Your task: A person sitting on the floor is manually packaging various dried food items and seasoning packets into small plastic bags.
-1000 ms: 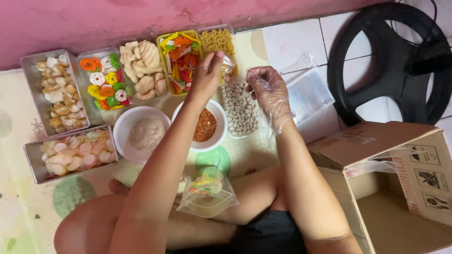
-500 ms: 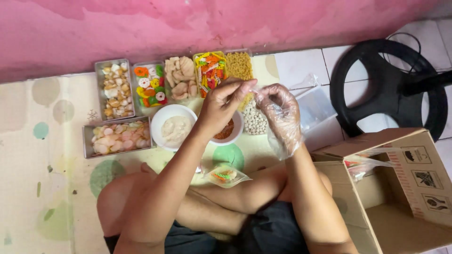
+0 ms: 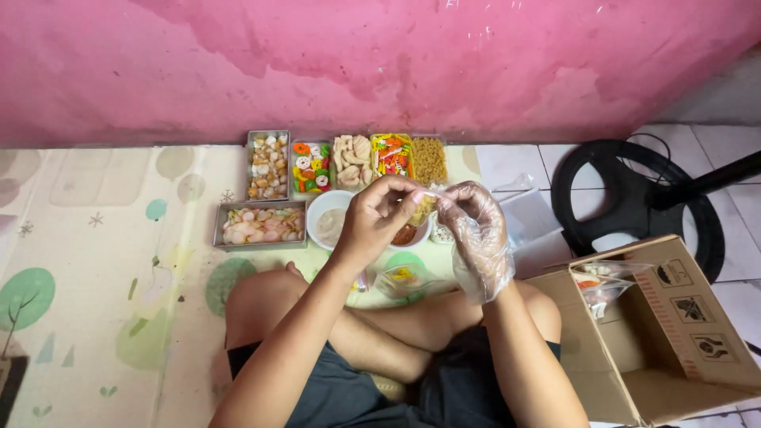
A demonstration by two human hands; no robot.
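Overhead: patterned floor mat point(image 3: 103, 261), pink wall point(image 3: 380, 63), white tiles point(image 3: 729, 143) rightward.

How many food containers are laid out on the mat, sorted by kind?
Rectangular metal trays: 6 (top row; lower left)
Round white bowls: 2 ()
Total: 8

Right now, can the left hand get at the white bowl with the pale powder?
Probably yes. The left hand is raised just right of the white bowl, pinching a small clear bag with the gloved right hand. Nothing lies between hand and bowl, but its fingers are occupied with the bag.
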